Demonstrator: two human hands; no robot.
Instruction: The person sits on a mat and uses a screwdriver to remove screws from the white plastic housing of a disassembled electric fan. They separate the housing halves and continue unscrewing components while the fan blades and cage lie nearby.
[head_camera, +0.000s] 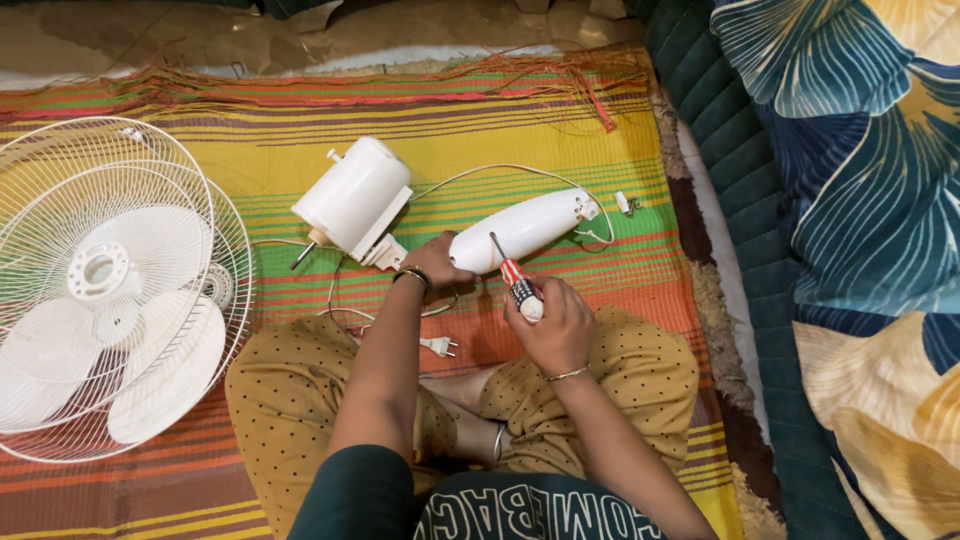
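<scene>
I sit cross-legged on a striped mat. My left hand (437, 265) grips the near end of a white oblong fan base piece (525, 227) lying on the mat. My right hand (553, 322) holds a red-and-white-handled screwdriver (517, 284), with its tip set against the oblong piece. A white cylindrical fan motor housing (353, 195) with a short shaft lies just left of my left hand, joined by a white cord (520, 171).
White wire fan guards (60, 165) and fan blades (160, 370) lie stacked at the left. A white plug (438, 346) rests by my knee. A small white part (624, 203) lies right of the oblong piece. A blue floral cushion (860, 200) borders the right side.
</scene>
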